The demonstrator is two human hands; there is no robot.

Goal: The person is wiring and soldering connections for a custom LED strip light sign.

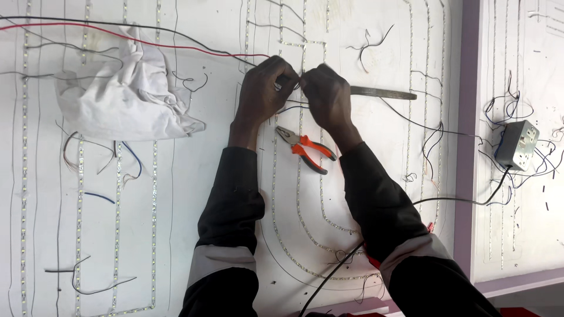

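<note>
My left hand (pixel 264 88) and my right hand (pixel 328 94) meet fingertip to fingertip over a white board (pixel 194 194), pinching thin wire ends (pixel 289 82) beside an LED strip (pixel 302 44). A red wire (pixel 176 47) runs in from the left toward my left hand. Behind my right hand lies a flat metal tool (pixel 382 93), its near end hidden by the hand; whether the hand grips it I cannot tell. Orange-handled pliers (pixel 305 148) rest on the board between my forearms.
A crumpled white cloth (pixel 123 94) lies at upper left. LED strips (pixel 79 205) run in lines and curves over the board. Loose wire offcuts (pixel 370 44) are scattered about. A grey metal power box (pixel 517 144) with wires sits on the right panel, past a purple frame (pixel 467 147).
</note>
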